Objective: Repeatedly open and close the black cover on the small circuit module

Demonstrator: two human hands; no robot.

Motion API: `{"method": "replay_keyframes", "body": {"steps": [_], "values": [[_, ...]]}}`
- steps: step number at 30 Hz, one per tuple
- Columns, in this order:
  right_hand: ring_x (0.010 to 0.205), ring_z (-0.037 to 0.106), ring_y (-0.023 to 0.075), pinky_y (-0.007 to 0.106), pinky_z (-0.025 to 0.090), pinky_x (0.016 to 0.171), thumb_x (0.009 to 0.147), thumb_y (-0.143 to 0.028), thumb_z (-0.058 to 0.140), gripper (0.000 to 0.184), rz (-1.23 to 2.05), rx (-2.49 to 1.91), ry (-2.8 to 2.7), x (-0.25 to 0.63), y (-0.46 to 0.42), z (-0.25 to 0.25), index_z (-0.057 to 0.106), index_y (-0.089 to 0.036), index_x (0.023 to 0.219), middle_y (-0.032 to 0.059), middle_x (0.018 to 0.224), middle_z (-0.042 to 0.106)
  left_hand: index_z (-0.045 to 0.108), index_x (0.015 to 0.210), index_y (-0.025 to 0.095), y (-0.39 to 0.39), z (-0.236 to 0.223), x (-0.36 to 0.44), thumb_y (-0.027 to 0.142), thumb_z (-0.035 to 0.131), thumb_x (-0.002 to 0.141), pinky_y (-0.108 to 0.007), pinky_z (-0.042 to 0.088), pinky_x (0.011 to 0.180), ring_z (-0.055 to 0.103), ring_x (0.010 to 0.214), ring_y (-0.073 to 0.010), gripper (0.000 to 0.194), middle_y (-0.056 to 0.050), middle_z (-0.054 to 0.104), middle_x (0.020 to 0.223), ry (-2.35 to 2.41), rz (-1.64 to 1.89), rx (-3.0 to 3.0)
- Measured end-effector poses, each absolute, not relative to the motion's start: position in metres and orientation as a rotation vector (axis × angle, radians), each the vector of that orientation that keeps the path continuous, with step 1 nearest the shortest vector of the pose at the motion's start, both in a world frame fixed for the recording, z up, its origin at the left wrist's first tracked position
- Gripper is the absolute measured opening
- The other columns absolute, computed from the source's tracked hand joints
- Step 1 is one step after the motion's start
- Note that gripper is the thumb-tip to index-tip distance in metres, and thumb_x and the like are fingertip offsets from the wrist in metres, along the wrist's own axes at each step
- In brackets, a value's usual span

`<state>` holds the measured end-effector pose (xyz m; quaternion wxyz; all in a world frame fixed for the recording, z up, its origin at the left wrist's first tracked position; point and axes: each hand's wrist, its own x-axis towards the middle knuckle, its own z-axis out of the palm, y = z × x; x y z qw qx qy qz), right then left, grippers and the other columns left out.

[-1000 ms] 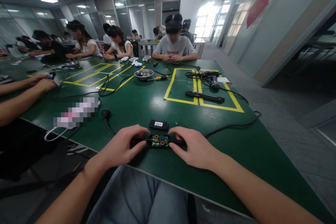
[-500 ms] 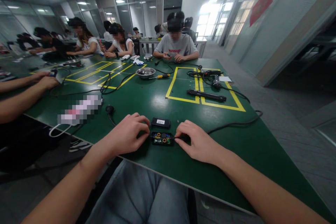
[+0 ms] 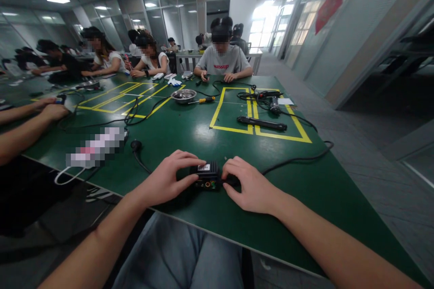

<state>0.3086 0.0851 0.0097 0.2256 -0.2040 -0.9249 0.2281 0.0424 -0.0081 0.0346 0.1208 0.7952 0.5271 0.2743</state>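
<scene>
My left hand (image 3: 171, 176) grips a ribbed black cover (image 3: 213, 169) with a white label, thumb at its near edge and fingers across its top. The cover is over the back part of a small black case (image 3: 208, 185). Part of a circuit board with a copper coil and green bits shows along the case's front. At the case's right end, my right hand (image 3: 251, 187) is closed, thumb and fingers around the black cable (image 3: 298, 159) where it enters. My fingers partly hide that joint.
A plug (image 3: 136, 145) and a power strip (image 3: 98, 146) lie to the left. Farther back are a metal bowl (image 3: 183, 95), a screwdriver (image 3: 206, 100), a black bar-shaped tool (image 3: 261, 123) and tangled cords. Co-workers sit around the green table (image 3: 176, 133); one co-worker's hands (image 3: 54, 108) are at left.
My left hand has left the case's left end and taken the cover from behind the case, bringing it over the board. My right hand stays at the cable end. The view has shifted slightly.
</scene>
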Motion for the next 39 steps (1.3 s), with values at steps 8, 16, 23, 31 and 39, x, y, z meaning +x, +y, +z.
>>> {"method": "replay_keyframes", "body": {"steps": [8,16,23,31,39], "values": [[0.094,0.061,0.0262,0.041,0.051,0.085,0.086,-0.007,0.069,0.019,0.604,-0.581,-2.547,0.309,0.085,0.009,0.059,-0.023,0.088,0.0056,0.094,0.067,0.078,0.138,0.029,-0.024,0.015,0.049,0.025,0.063,0.106,-0.044,0.058,0.104,0.069,0.116,-0.0268,0.035,-0.011,0.075,0.129,1.47,0.836,2.372],[0.092,0.061,0.0253,0.041,0.05,0.084,0.086,-0.008,0.069,0.019,0.609,-0.59,-2.566,0.308,0.085,0.011,0.06,-0.023,0.093,0.0051,0.095,0.069,0.078,0.134,0.025,-0.027,0.018,0.054,0.021,0.062,0.103,-0.044,0.059,0.101,0.069,0.113,-0.0274,0.035,-0.013,0.075,0.126,1.499,0.851,2.399],[0.098,0.065,0.0273,0.044,0.052,0.09,0.09,-0.023,0.081,0.041,0.641,-0.611,-2.581,0.306,0.081,0.013,0.066,-0.02,0.127,0.0066,0.105,0.072,0.077,0.132,0.023,-0.028,0.015,0.059,0.022,0.061,0.104,-0.047,0.058,0.1,0.066,0.11,-0.0287,0.032,-0.014,0.076,0.124,1.524,0.852,2.519],[0.105,0.066,0.0289,0.047,0.053,0.094,0.095,-0.029,0.085,0.029,0.604,-0.637,-2.627,0.301,0.08,0.012,0.076,-0.021,0.121,0.0084,0.111,0.076,0.076,0.13,0.022,-0.027,0.013,0.057,0.022,0.062,0.105,-0.046,0.058,0.099,0.067,0.11,-0.028,0.029,-0.013,0.076,0.123,1.491,0.877,2.505],[0.105,0.067,0.0282,0.046,0.055,0.094,0.092,-0.026,0.088,0.03,0.596,-0.599,-2.59,0.3,0.081,0.008,0.077,-0.021,0.12,0.0084,0.113,0.076,0.075,0.132,0.022,-0.028,0.01,0.056,0.02,0.063,0.106,-0.046,0.058,0.097,0.066,0.109,-0.0276,0.029,-0.012,0.077,0.123,1.495,0.893,2.568]]}}
